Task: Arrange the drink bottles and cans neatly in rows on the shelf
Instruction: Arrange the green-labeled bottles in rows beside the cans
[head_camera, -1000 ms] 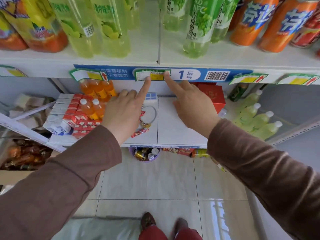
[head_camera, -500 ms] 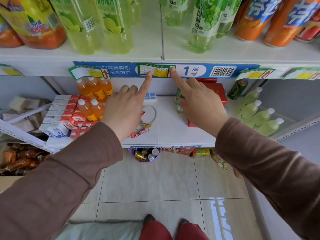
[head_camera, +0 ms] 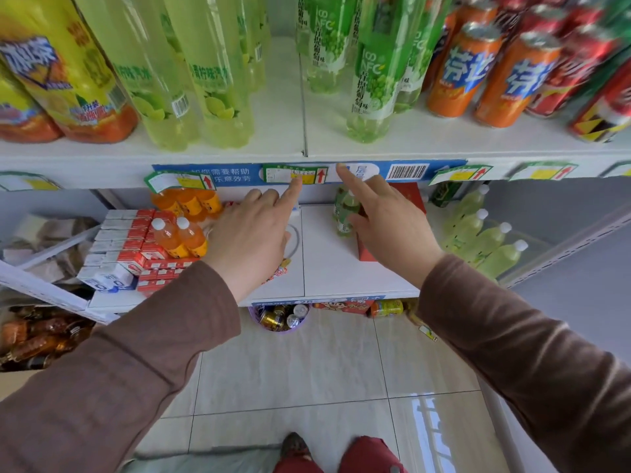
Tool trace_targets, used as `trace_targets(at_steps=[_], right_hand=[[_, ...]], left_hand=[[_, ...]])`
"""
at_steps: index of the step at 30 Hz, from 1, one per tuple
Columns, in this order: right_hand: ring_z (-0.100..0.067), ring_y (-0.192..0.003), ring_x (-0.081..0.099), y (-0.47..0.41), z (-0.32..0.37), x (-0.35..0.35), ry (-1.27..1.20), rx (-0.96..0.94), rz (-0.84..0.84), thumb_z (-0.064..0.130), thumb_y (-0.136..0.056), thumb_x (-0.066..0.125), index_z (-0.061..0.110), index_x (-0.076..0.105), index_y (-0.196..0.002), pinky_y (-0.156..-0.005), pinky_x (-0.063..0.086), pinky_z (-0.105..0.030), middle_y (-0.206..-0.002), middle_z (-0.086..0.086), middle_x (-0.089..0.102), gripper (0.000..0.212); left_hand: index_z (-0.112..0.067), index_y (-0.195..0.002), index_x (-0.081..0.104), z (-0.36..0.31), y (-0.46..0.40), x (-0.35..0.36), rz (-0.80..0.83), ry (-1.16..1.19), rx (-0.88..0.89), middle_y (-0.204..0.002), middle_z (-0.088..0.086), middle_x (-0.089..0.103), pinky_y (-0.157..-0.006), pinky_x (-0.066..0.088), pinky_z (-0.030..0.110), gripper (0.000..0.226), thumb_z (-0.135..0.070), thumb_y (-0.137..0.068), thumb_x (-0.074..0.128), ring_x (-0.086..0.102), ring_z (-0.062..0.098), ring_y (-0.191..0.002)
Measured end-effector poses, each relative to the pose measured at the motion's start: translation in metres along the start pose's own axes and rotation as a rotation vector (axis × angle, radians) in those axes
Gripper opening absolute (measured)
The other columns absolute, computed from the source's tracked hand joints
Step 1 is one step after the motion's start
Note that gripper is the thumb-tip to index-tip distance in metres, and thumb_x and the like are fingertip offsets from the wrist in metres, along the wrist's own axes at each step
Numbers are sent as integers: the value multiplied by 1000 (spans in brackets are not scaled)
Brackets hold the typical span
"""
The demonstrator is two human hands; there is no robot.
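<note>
Both arms are covered by long brown sleeves, the left sleeve (head_camera: 112, 380) and the right sleeve (head_camera: 532, 363), of a soft, plain knit with no print or buttons showing. The cloth lies in loose folds along the forearms, and each cuff ends plainly at the wrist. The left hand (head_camera: 252, 233) and right hand (head_camera: 386, 223) are bare, with no rings, watch or gloves. Below, dark red trousers (head_camera: 368, 455) show at the knees, and one worn brownish shoe (head_camera: 295, 445) peeks out.
</note>
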State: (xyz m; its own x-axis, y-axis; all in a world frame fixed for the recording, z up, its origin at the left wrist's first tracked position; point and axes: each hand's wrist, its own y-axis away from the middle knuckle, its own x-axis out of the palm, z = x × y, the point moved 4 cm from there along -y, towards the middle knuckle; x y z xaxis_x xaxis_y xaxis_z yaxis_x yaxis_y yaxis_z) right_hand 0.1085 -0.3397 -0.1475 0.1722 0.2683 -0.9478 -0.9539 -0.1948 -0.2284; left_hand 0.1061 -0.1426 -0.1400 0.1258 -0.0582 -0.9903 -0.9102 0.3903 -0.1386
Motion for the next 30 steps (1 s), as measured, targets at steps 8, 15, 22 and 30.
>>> trace_targets(at_steps=[8,15,22,30], right_hand=[[-29,-109,60,-8,-33,-68,-251,95,-197,18,-93,67,19,48,-149,-86,52,-43,-122,-9,59,58],[-21,-104,60,-45,-61,-92,-356,138,-269,27,-96,69,16,48,-145,-83,44,-31,-127,-8,59,55],[-28,-128,54,-85,-96,-82,-535,270,-299,26,-97,67,8,47,-148,-106,46,-48,-140,-13,57,58],[-19,-155,23,-120,-102,-57,-793,339,-233,23,-102,61,4,16,-162,-121,15,-19,-167,-9,26,77]], left_hand=[[-17,-150,39,-9,-45,-68,-152,278,42,-128,8,52,-99,42,42,57,-22,-97,58,45,28,-121],[-18,-152,35,-15,-97,-102,-207,385,42,-148,8,46,-110,34,37,58,-35,-99,55,41,26,-137],[-23,-149,37,-24,-160,-114,-172,720,63,-144,-3,51,-114,39,43,68,-60,-93,51,48,15,-134],[-24,-145,40,-35,-194,-122,-58,1091,94,-136,-16,58,-110,41,29,62,-47,-92,63,55,-2,-125]])
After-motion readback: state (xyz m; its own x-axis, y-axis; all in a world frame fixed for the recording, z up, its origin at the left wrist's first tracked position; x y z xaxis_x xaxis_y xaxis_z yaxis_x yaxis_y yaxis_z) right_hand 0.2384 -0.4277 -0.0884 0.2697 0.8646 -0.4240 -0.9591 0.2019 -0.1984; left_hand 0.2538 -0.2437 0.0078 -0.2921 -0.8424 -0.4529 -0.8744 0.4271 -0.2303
